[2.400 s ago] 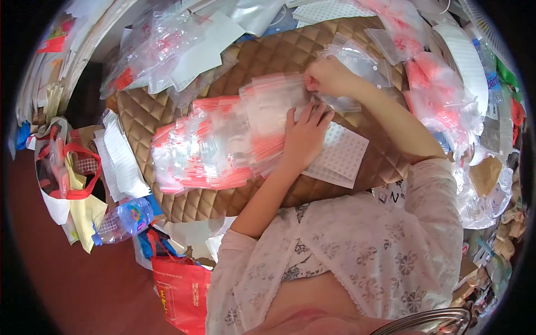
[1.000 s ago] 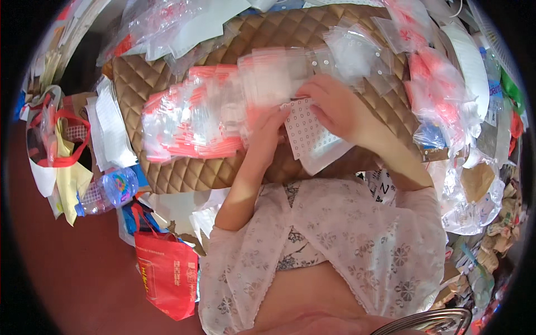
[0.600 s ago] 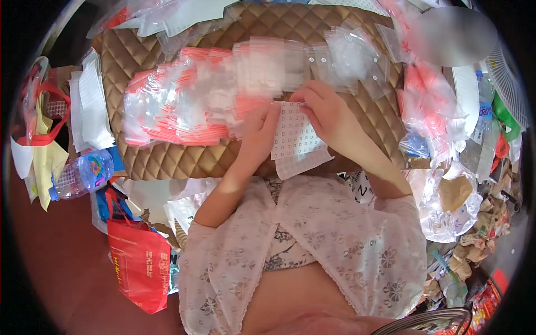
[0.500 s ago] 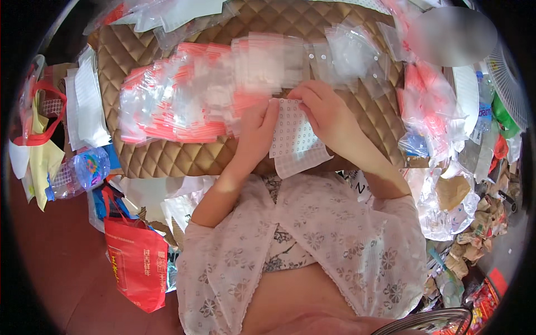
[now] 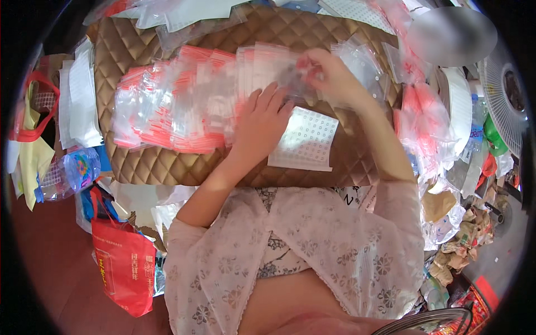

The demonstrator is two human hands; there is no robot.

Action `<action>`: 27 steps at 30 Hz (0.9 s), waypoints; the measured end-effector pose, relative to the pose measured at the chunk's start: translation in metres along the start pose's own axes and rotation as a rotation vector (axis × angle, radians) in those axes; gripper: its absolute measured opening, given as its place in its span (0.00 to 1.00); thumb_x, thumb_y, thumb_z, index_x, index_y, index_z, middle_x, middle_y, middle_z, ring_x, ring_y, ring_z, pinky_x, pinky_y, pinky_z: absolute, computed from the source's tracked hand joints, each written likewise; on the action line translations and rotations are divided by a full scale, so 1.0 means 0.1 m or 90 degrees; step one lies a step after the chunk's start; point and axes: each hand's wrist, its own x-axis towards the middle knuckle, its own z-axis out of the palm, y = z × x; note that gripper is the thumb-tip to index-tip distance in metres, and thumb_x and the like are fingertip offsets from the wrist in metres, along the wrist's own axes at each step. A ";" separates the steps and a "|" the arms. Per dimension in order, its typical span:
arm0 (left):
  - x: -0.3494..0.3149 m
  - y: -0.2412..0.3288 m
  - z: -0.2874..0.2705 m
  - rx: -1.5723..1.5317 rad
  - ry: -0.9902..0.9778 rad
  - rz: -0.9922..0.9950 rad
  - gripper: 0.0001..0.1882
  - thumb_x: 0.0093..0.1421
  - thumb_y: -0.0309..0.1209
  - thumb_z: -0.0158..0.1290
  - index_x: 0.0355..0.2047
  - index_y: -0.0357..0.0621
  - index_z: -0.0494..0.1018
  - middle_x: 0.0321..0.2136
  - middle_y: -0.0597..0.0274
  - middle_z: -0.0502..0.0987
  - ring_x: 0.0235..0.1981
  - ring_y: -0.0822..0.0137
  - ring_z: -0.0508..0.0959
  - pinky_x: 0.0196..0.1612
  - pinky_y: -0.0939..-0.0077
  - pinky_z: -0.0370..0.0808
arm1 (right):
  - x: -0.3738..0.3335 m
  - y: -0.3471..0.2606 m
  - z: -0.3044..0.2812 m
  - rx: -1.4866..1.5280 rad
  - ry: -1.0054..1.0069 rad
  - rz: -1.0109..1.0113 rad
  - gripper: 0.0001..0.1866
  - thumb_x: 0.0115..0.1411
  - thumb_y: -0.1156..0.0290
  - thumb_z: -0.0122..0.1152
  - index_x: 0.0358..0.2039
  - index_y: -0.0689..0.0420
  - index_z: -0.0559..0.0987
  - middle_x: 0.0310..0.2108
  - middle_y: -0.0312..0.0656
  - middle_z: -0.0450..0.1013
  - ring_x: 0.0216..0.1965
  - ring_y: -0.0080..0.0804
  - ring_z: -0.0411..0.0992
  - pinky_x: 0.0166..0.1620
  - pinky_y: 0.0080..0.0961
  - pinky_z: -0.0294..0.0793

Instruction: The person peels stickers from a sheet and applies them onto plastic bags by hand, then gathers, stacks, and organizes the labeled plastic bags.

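Observation:
A white label sheet [image 5: 306, 139] printed with rows of small dark marks lies on the brown quilted surface, close in front of me. My left hand [image 5: 263, 120] is spread, palm down, its fingertips by the sheet's upper left corner and the nearest bags. Overlapping clear zip bags [image 5: 195, 92] with red edges run in a long row from the left to the middle. Over the right end of that row is my right hand [image 5: 326, 72], fingers curled together and blurred. A greyish see-through patch shows beside its fingertips; what they hold is too smeared to name.
More clear bags [image 5: 365, 61] lie at the right of the quilted surface [image 5: 162, 167]. Pink plastic bags [image 5: 424, 106] and a white fan [image 5: 505, 84] stand beyond its right edge. On the left are a plastic bottle [image 5: 78, 170] and a red carrier bag [image 5: 123, 265].
The label sheet, held up in both hands before, now lies flat. My right hand has moved up to the bags; my left has opened out, palm down.

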 end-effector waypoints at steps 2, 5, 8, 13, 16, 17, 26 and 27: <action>0.08 -0.03 0.16 0.059 0.025 0.044 0.13 0.51 0.29 0.51 0.39 0.45 0.73 0.45 0.58 0.71 0.51 0.56 0.67 0.51 0.61 0.65 | 0.27 0.29 0.03 -0.045 -0.003 -0.060 0.15 0.45 0.86 0.59 0.35 0.64 0.69 0.36 0.44 0.67 0.36 0.32 0.70 0.39 0.24 0.73; 0.09 -0.07 0.26 0.014 -0.004 0.071 0.14 0.52 0.28 0.50 0.41 0.45 0.73 0.46 0.57 0.71 0.51 0.57 0.68 0.53 0.60 0.64 | 0.41 0.45 0.13 -0.151 -0.017 -0.092 0.20 0.42 0.78 0.62 0.38 0.60 0.70 0.33 0.44 0.68 0.34 0.42 0.71 0.36 0.34 0.70; 0.06 -0.12 0.25 -0.024 0.043 0.053 0.14 0.51 0.28 0.50 0.40 0.45 0.73 0.46 0.58 0.71 0.51 0.58 0.68 0.52 0.61 0.65 | 0.37 0.17 -0.04 -0.449 0.065 -0.031 0.20 0.40 0.78 0.63 0.37 0.60 0.70 0.31 0.46 0.69 0.35 0.47 0.70 0.37 0.38 0.70; 0.07 -0.12 0.25 -0.021 0.045 0.071 0.14 0.50 0.30 0.48 0.38 0.40 0.72 0.43 0.57 0.71 0.46 0.59 0.68 0.48 0.64 0.65 | 0.48 0.11 -0.08 -0.287 -0.054 -0.019 0.17 0.41 0.78 0.63 0.30 0.58 0.66 0.29 0.46 0.69 0.34 0.45 0.70 0.34 0.37 0.68; 0.11 -0.08 0.22 -0.057 0.015 0.062 0.13 0.50 0.27 0.50 0.38 0.43 0.73 0.44 0.59 0.71 0.48 0.59 0.69 0.49 0.63 0.66 | 0.43 0.20 0.02 -0.259 -0.059 -0.029 0.17 0.40 0.76 0.64 0.30 0.57 0.67 0.28 0.46 0.69 0.34 0.45 0.70 0.35 0.38 0.68; 0.11 -0.08 0.23 -0.059 0.015 0.059 0.13 0.50 0.27 0.50 0.38 0.43 0.73 0.44 0.59 0.71 0.48 0.59 0.69 0.49 0.63 0.66 | 0.44 0.22 0.06 -0.322 -0.019 -0.039 0.16 0.40 0.76 0.64 0.29 0.57 0.67 0.27 0.45 0.69 0.34 0.44 0.70 0.34 0.38 0.68; 0.05 -0.12 0.29 -0.048 0.058 0.039 0.12 0.49 0.26 0.51 0.36 0.40 0.73 0.43 0.59 0.71 0.47 0.59 0.70 0.48 0.66 0.67 | 0.44 -0.01 0.05 -0.318 -0.105 0.046 0.21 0.37 0.67 0.70 0.32 0.50 0.70 0.23 0.34 0.73 0.35 0.35 0.70 0.36 0.34 0.64; 0.06 -0.13 0.29 -0.052 0.080 0.065 0.12 0.50 0.28 0.50 0.35 0.38 0.72 0.41 0.57 0.71 0.46 0.59 0.69 0.48 0.66 0.67 | 0.42 0.00 0.08 -0.320 -0.105 0.046 0.21 0.37 0.67 0.70 0.32 0.50 0.70 0.23 0.34 0.73 0.35 0.35 0.70 0.36 0.34 0.64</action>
